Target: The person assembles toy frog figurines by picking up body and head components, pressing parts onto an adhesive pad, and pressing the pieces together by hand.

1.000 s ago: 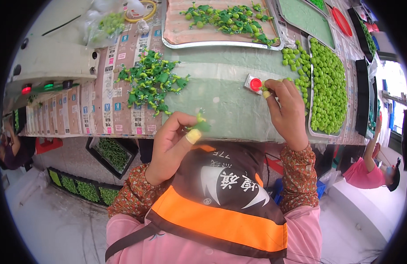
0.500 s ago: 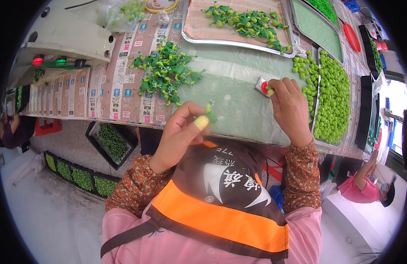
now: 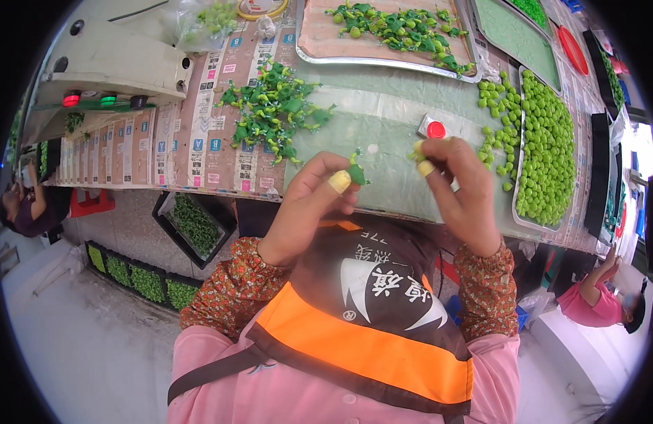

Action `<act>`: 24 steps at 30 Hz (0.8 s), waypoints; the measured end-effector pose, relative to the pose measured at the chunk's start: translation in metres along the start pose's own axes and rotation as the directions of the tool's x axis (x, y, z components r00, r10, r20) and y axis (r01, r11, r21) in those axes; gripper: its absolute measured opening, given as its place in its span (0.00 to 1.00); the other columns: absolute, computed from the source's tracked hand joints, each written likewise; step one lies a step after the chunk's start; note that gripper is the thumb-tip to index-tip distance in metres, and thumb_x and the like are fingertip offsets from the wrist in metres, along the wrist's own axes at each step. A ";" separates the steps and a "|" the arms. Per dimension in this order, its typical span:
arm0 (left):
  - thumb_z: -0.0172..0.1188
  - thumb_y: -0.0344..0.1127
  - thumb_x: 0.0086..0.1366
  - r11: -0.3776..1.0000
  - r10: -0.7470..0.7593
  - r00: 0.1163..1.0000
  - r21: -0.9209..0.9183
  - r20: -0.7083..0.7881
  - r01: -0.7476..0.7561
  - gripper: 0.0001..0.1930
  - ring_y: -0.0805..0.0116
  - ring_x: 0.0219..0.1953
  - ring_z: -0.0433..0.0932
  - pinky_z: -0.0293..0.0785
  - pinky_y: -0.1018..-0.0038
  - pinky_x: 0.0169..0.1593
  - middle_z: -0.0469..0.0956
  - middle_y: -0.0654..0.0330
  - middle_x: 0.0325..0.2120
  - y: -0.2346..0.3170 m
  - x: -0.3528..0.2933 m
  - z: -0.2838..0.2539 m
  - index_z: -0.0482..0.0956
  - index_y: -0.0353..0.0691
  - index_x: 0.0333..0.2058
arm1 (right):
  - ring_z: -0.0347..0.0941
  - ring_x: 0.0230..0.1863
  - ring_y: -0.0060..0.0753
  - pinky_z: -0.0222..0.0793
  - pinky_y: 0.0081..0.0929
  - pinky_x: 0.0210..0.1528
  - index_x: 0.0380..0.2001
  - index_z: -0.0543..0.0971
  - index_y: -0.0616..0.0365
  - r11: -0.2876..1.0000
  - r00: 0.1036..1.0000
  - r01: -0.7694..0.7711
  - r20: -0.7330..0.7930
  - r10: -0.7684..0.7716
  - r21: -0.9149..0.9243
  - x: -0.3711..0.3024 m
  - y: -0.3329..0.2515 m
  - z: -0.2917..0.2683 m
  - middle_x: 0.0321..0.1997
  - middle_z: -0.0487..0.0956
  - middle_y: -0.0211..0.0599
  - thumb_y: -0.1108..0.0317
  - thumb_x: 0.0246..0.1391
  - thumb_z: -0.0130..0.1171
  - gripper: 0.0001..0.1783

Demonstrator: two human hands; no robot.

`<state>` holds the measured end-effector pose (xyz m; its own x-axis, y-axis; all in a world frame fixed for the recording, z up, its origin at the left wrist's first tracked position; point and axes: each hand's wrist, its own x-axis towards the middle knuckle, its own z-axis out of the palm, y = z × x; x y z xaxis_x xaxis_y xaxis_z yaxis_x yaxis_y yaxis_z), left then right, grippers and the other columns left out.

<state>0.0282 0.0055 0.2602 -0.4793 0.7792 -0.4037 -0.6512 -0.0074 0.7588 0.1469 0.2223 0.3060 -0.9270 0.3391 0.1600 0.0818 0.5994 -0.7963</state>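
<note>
Two hands work above the worktop [image 3: 383, 152]: the left hand [image 3: 313, 205], its fingers pinched together on a green stem cap [image 3: 357, 173], lifts it clear, while the right hand [image 3: 459, 185] clamps a pale green seed [image 3: 417, 152]. Discarded caps [image 3: 273, 109] heap to the left and cleaned seeds fill the tray [image 3: 549, 145] on the right, each within reach.

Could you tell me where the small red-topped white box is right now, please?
In the head view, the small red-topped white box lies on the pale green table mat, just beyond the right hand, left of the loose green balls.
</note>
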 end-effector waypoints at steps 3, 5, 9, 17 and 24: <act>0.54 0.37 0.76 1.000 -0.013 0.999 -0.005 0.032 0.013 0.10 0.75 0.39 0.78 0.78 0.76 0.44 0.78 0.63 0.39 0.004 -0.001 0.001 0.71 0.42 0.51 | 0.75 0.34 0.33 0.70 0.26 0.33 0.43 0.79 0.62 0.996 0.998 -0.005 0.055 0.000 0.090 -0.005 -0.013 0.003 0.36 0.78 0.38 0.81 0.55 0.61 0.12; 0.53 0.36 0.76 0.999 -0.041 0.998 -0.009 0.057 0.042 0.10 0.75 0.40 0.78 0.78 0.76 0.45 0.78 0.64 0.40 0.007 -0.003 0.002 0.70 0.41 0.52 | 0.74 0.34 0.27 0.70 0.22 0.36 0.44 0.79 0.64 0.992 1.000 -0.018 0.021 0.016 0.122 -0.008 -0.010 0.002 0.37 0.79 0.36 0.81 0.56 0.61 0.12; 0.58 0.29 0.69 0.622 0.356 0.919 0.691 0.169 -0.368 0.10 0.66 0.40 0.79 0.76 0.70 0.44 0.77 0.60 0.43 0.012 0.006 -0.006 0.74 0.41 0.49 | 0.74 0.36 0.21 0.71 0.20 0.41 0.43 0.78 0.66 0.989 0.998 -0.061 -0.020 0.064 0.138 -0.006 -0.011 -0.001 0.38 0.80 0.34 0.82 0.56 0.61 0.11; 0.62 0.25 0.61 0.060 0.497 0.800 0.906 0.337 -0.419 0.11 0.56 0.40 0.76 0.72 0.66 0.42 0.76 0.56 0.38 0.009 0.014 -0.001 0.78 0.41 0.43 | 0.76 0.34 0.33 0.70 0.26 0.32 0.44 0.78 0.63 0.996 1.000 0.004 -0.026 -0.002 0.084 -0.012 -0.001 0.009 0.37 0.78 0.38 0.83 0.53 0.61 0.14; 0.60 0.23 0.64 0.558 0.386 0.918 0.770 0.088 -0.309 0.13 0.71 0.41 0.76 0.73 0.76 0.42 0.76 0.61 0.40 0.000 0.015 -0.002 0.74 0.41 0.46 | 0.75 0.34 0.41 0.71 0.32 0.34 0.44 0.78 0.62 0.995 1.000 0.015 0.019 -0.017 0.103 -0.017 -0.003 0.020 0.35 0.78 0.40 0.81 0.53 0.62 0.14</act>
<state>0.0199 0.0156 0.2537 -0.6400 0.7677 -0.0325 0.2374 0.2378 0.9418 0.1556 0.2005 0.2937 -0.9349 0.3155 0.1623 0.0301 0.5263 -0.8498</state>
